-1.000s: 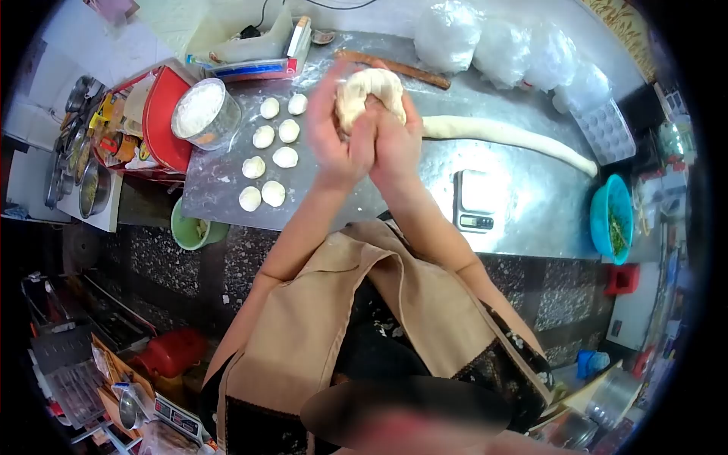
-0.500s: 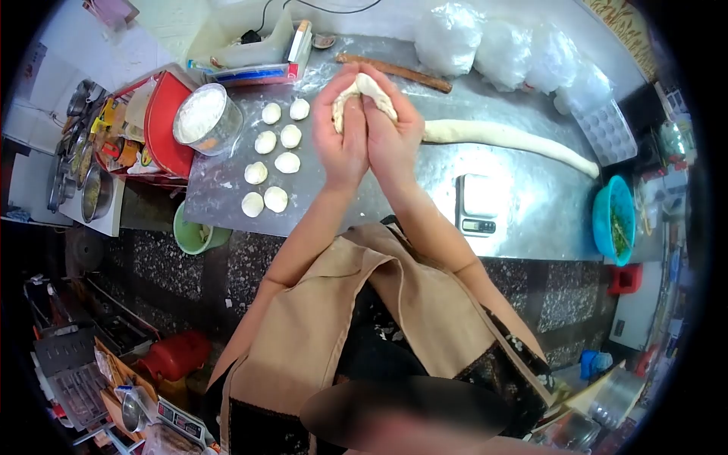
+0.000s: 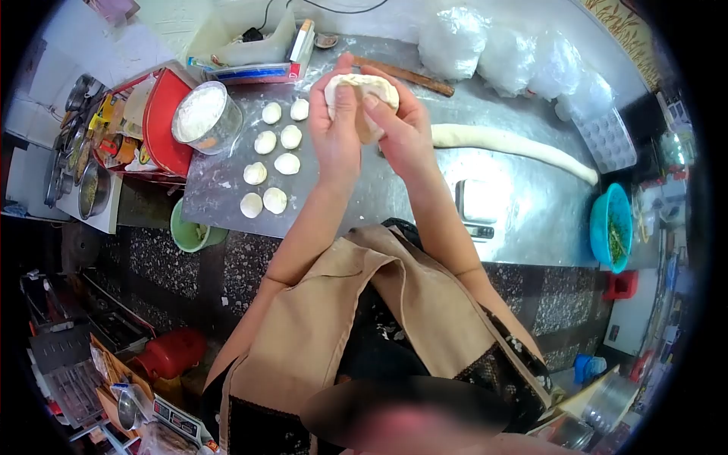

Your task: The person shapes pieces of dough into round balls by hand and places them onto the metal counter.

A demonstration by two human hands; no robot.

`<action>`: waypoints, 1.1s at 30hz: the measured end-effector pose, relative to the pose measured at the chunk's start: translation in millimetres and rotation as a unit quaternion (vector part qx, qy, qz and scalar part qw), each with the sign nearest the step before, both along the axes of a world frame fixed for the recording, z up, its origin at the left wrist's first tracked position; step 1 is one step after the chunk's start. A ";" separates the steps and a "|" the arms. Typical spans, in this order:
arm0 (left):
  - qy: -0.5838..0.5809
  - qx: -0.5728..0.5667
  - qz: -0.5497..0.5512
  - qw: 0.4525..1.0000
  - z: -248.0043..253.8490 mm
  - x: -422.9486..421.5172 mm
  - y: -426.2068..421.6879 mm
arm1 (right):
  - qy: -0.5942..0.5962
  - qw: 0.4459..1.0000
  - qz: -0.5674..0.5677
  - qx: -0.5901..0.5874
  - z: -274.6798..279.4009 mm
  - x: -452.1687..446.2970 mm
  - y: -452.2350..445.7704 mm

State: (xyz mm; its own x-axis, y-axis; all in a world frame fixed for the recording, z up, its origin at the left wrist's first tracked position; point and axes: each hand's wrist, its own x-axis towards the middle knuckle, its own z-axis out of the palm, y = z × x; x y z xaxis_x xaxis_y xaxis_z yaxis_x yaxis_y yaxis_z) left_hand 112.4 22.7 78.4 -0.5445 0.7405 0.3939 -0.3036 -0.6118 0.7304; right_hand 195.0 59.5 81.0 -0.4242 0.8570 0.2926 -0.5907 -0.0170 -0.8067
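A pale piece of dough (image 3: 362, 82) is held between my two hands, above the metal table. My left hand (image 3: 338, 125) grips its left side, the thumb pressed into the dough. On the other side my right hand (image 3: 407, 129) has its fingers round the back and its thumb on the front. Several round dough balls (image 3: 287, 164) lie in two rows on the table to the left. To the right, a long dough rope (image 3: 516, 140) stretches across the metal, its left end close to my right hand.
A white digital scale (image 3: 478, 201) stands right of my forearms. Behind my hands lies a wooden rolling pin (image 3: 409, 73). A tub of flour (image 3: 203, 114) is at the left, a blue basin with chopped greens (image 3: 611, 227) at the right edge. Filled plastic bags (image 3: 508, 57) line the back wall.
My hands have parted slightly and the dough between them has opened from a folded arch into a wider piece. My right hand has shifted a little to the right.
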 end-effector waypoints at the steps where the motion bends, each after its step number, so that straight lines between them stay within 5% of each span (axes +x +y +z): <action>1: -0.001 -0.005 -0.003 1.000 -1.2 -4.0 -0.3 | -0.042 0.999 -0.010 0.002 -2.0 1.2 -3.7; 3: 0.104 -0.030 -0.067 0.992 1.6 -16.4 -1.1 | -0.045 0.998 -0.035 0.010 -0.3 3.5 -2.2; 5: 0.077 -0.046 -0.097 0.991 2.9 -16.0 2.4 | -0.134 0.980 -0.089 0.120 3.5 4.3 1.1; 9: 0.275 0.013 0.181 0.944 -16.3 -5.7 22.5 | -0.155 0.953 -0.175 0.194 -3.6 -16.5 9.0; 10: 0.118 -0.012 0.155 0.981 -13.4 -3.7 21.9 | -0.154 0.953 -0.175 0.195 -6.3 -19.2 8.1; 11: -0.040 -0.035 0.122 0.991 -7.9 -3.6 23.4 | -0.064 0.989 -0.117 0.059 -8.6 -21.4 7.9; 12: 0.003 -0.004 0.156 0.988 -8.1 -8.5 23.3 | 0.026 0.995 -0.053 -0.080 -11.0 -22.1 7.4; 17: 0.137 0.028 0.071 0.988 0.1 -22.1 0.3 | -0.014 0.995 -0.018 -0.094 -3.2 2.1 15.8; 19: 0.155 -0.080 -0.012 0.985 19.3 -30.2 -9.7 | -0.231 0.971 0.004 0.055 8.9 15.7 20.1; 21: 0.173 -0.089 -0.065 0.979 11.2 -37.1 -0.6 | -0.235 0.963 -0.016 0.132 3.0 8.5 18.4; 23: 0.111 -0.030 -0.003 0.993 8.1 -32.6 7.8 | -0.066 0.996 -0.064 0.007 18.2 -4.1 6.8; 25: 0.070 0.008 0.010 0.997 1.0 -23.9 15.9 | -0.064 0.994 -0.082 0.017 6.4 -7.1 10.7; 29: 0.268 0.017 0.121 0.956 -25.0 -27.1 19.1 | -0.176 0.968 -0.158 0.083 -17.3 -5.4 22.8; 31: 0.519 -0.011 0.130 0.845 -17.0 -34.9 14.1 | -0.270 0.932 -0.205 0.126 -15.6 1.9 30.2; 33: 0.479 -0.017 0.056 0.876 -0.8 -42.9 4.7 | -0.226 0.957 -0.168 0.064 1.1 8.9 33.6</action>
